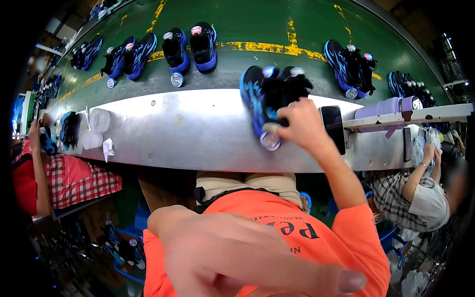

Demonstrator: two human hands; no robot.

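My right hand (303, 123) is closed on the near end of a pair of black-and-blue sneakers (255, 101) at the inner edge of the steel ledge. The pair is slightly blurred, with a round, clear-and-blue disc (270, 140) at its near end and pale pieces on top. How the fingers sit on the shoes is partly hidden. Close to the camera, my left hand (227, 242) is raised in front of my orange shirt, back of the hand showing. One digit stretches out to the right; the other fingers are partly out of sight. Nothing shows in it.
Sneaker pairs stand on the green belt (252, 29), including a black shoe (203, 47). A phone (333, 129), a purple bottle (378, 109) and a white bar (415, 116) are right on the steel ledge (198, 128); plastic cups (99, 120) are left. People sit at both sides.
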